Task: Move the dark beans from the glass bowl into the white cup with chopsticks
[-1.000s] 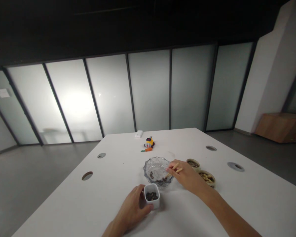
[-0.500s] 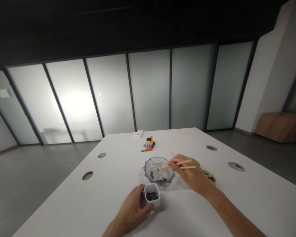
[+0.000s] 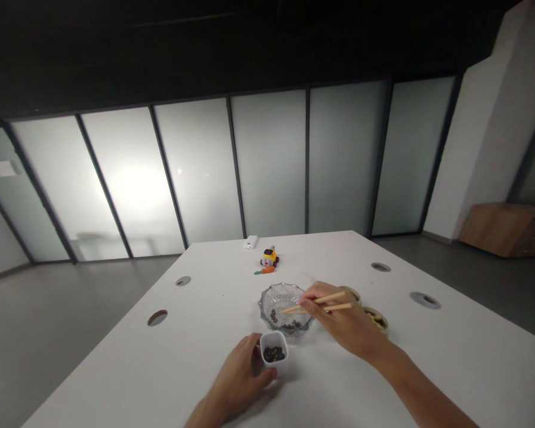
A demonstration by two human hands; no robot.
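Observation:
My left hand is wrapped round a small white square cup, which stands on the table. Dark brown beans lie inside the cup. In my right hand is a pair of wooden chopsticks, pointing left over a clear glass bowl with a scalloped rim. The chopstick tips are close together above the inside of the bowl; I make out no bean between them. Several dark beans lie along the near and left parts of the bowl.
Two round containers stand by my right wrist, the nearer container holding pale pieces. Beyond the bowl are an orange toy carrot, a yellow toy vehicle and a white box-shaped device. The white table has round cable holes on both sides.
My right hand and the chopsticks have shifted slightly left and down, the tips lower over the bowl. A dark bean seen at the tips before no longer shows there. My left hand stays on the cup.

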